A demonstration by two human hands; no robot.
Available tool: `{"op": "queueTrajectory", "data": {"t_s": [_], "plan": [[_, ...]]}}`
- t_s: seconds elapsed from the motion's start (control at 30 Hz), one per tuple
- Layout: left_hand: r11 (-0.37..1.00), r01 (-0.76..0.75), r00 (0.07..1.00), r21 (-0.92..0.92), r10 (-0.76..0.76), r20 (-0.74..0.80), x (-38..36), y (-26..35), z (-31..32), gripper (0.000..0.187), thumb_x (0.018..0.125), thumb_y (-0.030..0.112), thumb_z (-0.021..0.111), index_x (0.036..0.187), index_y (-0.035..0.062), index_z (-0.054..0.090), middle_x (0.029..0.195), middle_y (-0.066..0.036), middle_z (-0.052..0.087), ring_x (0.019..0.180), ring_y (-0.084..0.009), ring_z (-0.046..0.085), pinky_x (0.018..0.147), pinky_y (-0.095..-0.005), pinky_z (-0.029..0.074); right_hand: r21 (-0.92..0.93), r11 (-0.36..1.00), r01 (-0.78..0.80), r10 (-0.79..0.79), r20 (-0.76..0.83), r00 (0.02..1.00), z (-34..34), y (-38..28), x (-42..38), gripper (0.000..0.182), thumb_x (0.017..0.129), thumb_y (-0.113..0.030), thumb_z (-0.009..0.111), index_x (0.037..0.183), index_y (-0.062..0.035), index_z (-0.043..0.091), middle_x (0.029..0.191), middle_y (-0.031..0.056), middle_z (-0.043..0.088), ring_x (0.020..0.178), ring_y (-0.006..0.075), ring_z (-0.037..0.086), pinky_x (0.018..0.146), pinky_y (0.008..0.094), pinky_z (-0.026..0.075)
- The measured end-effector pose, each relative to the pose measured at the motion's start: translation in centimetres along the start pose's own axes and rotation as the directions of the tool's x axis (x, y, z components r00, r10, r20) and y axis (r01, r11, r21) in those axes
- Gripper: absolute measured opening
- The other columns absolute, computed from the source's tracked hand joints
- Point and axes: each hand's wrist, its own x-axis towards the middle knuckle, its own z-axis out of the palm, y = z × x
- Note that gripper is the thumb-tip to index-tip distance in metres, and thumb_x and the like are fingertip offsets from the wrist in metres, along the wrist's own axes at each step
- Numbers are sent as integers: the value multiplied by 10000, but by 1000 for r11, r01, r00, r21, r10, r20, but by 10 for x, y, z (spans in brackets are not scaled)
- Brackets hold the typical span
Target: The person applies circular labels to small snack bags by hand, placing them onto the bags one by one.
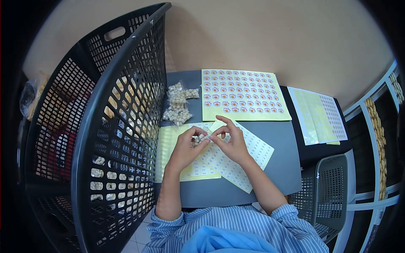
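Note:
My left hand (188, 147) is closed round a small clear plastic bag (199, 139) of pale, rounded pieces, held above the sheets on the table. My right hand (231, 143) meets the right end of this bag, its thumb and a curled finger pinched there while the index finger is raised. Whether a label sits between those fingertips is too small to tell. Below the hands, a sheet of small printed labels (247, 158) lies slanted over a yellowish label sheet (185, 168). Several similar filled bags (177, 99) are piled beyond my left hand.
A large black perforated basket (120, 55) stands tilted on the left, with filled bags behind its slats. Round orange-and-purple stickers cover a yellow sheet (244, 117) at the table's back. More label sheets (314, 120) lie on a black surface at right, above a grey basket (331, 189).

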Motion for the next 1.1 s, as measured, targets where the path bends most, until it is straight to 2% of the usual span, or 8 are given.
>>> {"op": "queueTrajectory", "data": {"t_s": [0.23,0.33,0.43,0.6,0.83,0.93,1.0,1.1], "plan": [[999,-24,1000,25,24,19,0,2,1,211,746,136,666,877,3,567,816,-77,602,684,-126,538,592,-246,417,-35,999,33,-33,-15,999,2,2,0,537,680,-82,667,1170,-12,459,673,41,639,527,111,440,491,228,356],[999,36,998,30,-37,59,-1,7,-2,192,746,113,655,889,18,568,872,-63,608,816,-133,560,703,-268,433,-24,1000,-16,16,-7,1000,2,-1,-1,517,681,-107,674,1149,-22,474,675,23,635,544,112,442,570,248,361],[999,-42,999,12,41,27,0,2,1,221,745,143,661,896,8,573,820,-79,603,678,-120,533,602,-243,420,-114,993,-3,0,-25,1000,2,0,-3,482,688,-144,677,1122,-41,493,686,-4,625,586,115,450,675,277,338],[999,-26,999,-20,27,44,-1,2,1,223,757,154,647,908,6,576,842,-83,613,702,-125,541,613,-243,423,-231,967,108,-121,-45,992,3,-2,-4,404,695,-166,671,1063,-73,532,690,-35,601,666,133,480,717,298,312],[991,19,998,-134,-12,54,0,2,1,119,815,86,560,900,5,575,881,-51,600,808,-105,546,718,-242,430,-265,956,122,-147,-75,986,2,-6,-4,412,697,-150,674,1072,-55,532,736,41,604,737,167,522,746,332,362],[952,44,999,-302,-37,29,1,-1,5,135,805,108,584,881,-4,581,829,-68,600,756,-115,544,629,-233,428,-90,990,111,-122,-126,985,4,-5,-2,426,717,-111,668,1106,-29,514,782,87,613,805,175,571,772,325,431],[965,-29,1000,-259,25,-17,3,-4,8,126,801,96,582,872,-8,580,821,-69,584,750,-121,547,632,-234,430,162,986,-33,31,16,999,4,0,-2,426,740,-78,653,1131,-14,497,807,94,622,863,183,601,777,298,467],[983,-118,992,-137,110,-68,3,1,5,97,799,62,566,858,-14,580,827,-63,553,758,-116,553,657,-235,440,189,981,-34,27,44,999,0,3,-1,412,749,-65,644,1131,-19,497,830,83,634,820,170,622,799,301,476]]}}
